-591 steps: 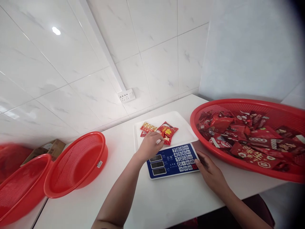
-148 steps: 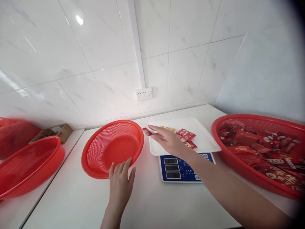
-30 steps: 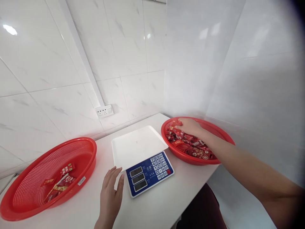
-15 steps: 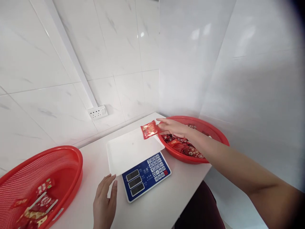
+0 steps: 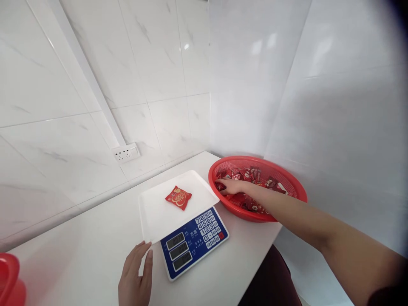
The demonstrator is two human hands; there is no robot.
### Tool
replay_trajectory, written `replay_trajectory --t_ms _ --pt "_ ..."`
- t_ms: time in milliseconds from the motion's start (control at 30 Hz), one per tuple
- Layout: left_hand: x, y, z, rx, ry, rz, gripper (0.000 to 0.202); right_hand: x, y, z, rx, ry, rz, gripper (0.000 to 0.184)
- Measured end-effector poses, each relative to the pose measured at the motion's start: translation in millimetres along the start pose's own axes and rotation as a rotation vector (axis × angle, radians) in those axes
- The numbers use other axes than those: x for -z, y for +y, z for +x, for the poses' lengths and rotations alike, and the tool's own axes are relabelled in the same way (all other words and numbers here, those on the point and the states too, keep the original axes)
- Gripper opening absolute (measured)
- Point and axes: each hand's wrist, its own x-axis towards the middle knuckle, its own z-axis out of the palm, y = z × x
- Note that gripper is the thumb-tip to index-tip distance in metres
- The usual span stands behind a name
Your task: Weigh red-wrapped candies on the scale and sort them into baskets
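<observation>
A single red snack packet [image 5: 178,197] lies on the white weighing tray [image 5: 153,212] of a blue-faced digital scale [image 5: 194,243]. My right hand [image 5: 230,186] reaches into the red mesh basket [image 5: 287,183] at the right, fingers down among several red packets [image 5: 251,174]; whether it grips one is hidden. My left hand [image 5: 135,276] rests flat on the white counter just left of the scale, fingers stretched out, holding nothing.
A white wall socket [image 5: 126,153] sits on the tiled wall behind the scale. The rim of another red basket [image 5: 8,278] shows at the far left edge. The counter edge runs close to my body at the bottom right.
My right hand dropped the red packet onto the scale tray and went back into the right basket. The view shifted right, so the left basket is nearly out of sight.
</observation>
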Motion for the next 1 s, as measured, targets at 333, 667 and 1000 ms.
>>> replay_trajectory --t_ms 333,667,1000 --pt "0.0 -5.4 1.1 -0.057 0.068 0.03 0.027 9.9 -0.7 7.0 -0.037 0.099 0.037 0.012" --pt "2.1 -9.3 3.0 -0.078 0.12 0.034 0.027 50.0 12.1 -37.4 -0.157 0.264 0.283 0.03" --pt "0.8 -8.8 2.2 -0.042 0.083 0.048 0.027 21.5 7.9 -3.1 -0.136 0.145 0.166 0.045"
